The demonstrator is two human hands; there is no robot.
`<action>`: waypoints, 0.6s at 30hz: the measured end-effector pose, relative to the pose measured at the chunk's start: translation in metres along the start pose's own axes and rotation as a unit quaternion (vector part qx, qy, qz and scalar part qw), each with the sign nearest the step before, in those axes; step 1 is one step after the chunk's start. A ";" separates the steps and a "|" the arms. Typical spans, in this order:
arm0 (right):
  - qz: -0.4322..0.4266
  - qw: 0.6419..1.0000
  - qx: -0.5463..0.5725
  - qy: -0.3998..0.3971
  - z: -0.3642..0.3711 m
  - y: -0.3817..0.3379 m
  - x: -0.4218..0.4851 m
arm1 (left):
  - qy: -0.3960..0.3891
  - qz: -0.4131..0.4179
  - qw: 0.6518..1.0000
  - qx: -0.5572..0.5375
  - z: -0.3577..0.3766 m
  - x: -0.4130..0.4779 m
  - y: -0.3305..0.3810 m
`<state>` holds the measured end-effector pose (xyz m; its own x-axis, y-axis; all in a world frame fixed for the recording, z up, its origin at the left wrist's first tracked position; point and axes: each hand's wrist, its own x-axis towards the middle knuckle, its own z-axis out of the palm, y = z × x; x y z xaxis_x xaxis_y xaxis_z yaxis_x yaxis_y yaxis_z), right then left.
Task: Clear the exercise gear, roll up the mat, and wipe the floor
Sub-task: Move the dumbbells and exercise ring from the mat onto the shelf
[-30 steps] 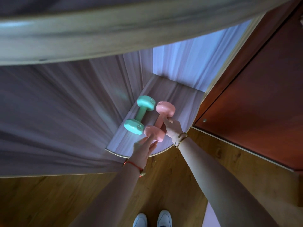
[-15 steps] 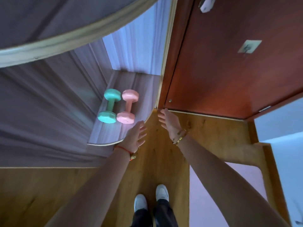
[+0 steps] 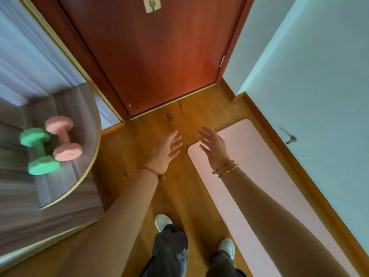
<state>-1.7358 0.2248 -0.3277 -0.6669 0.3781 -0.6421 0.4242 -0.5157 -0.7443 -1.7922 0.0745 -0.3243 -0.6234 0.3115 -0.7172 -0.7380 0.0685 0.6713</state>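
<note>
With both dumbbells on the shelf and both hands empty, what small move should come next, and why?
Probably bend to the pink mat's near end: it lies flat on the floor, and the open left hand and right hand already reach that way.

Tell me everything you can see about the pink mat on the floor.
The pink mat is pale, plain and smooth, with rounded corners at its far end. It lies flat and unrolled on the wooden floor, running along the skirting of the light wall on the right, its far end short of the reddish door. The right hand is open above its near-left corner; whether it touches is unclear. One white shoe overlaps its left edge. The near end is out of view.
</note>
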 end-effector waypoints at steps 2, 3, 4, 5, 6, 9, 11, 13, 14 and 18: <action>-0.013 0.998 0.029 0.045 -0.046 0.004 -0.013 | -0.023 0.000 0.998 0.055 0.036 -0.002 -0.015; -0.018 0.997 0.040 0.069 -0.069 0.009 -0.018 | -0.033 0.000 0.996 0.078 0.054 -0.004 -0.024; -0.026 0.994 0.048 0.092 -0.091 0.014 -0.024 | -0.043 0.000 0.994 0.098 0.070 -0.005 -0.033; -0.034 0.991 0.050 0.115 -0.113 0.020 -0.030 | -0.056 0.002 0.992 0.117 0.085 -0.006 -0.043; -0.039 0.988 0.055 0.139 -0.138 0.025 -0.037 | -0.074 0.004 0.988 0.136 0.102 -0.008 -0.055; -0.043 0.978 0.077 0.188 -0.204 0.042 -0.057 | -0.117 0.006 0.980 0.164 0.144 -0.012 -0.088; -0.039 0.971 0.094 0.219 -0.249 0.053 -0.074 | -0.140 0.000 0.974 0.176 0.176 -0.019 -0.114; -0.036 0.960 0.112 0.253 -0.297 0.069 -0.092 | -0.160 -0.013 0.968 0.191 0.210 -0.025 -0.145; -0.034 0.956 0.119 0.267 -0.320 0.078 -0.101 | -0.169 -0.019 0.965 0.199 0.227 -0.029 -0.161; -0.010 0.934 0.155 0.321 -0.403 0.122 -0.138 | -0.191 -0.046 0.955 0.223 0.287 -0.040 -0.225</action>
<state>-1.3452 0.4199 -0.4042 -0.1248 0.7219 -0.6807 0.1525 -0.6640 -0.7321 -1.5271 0.3190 -0.3927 -0.3590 0.6013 -0.7138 -0.5480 0.4833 0.6827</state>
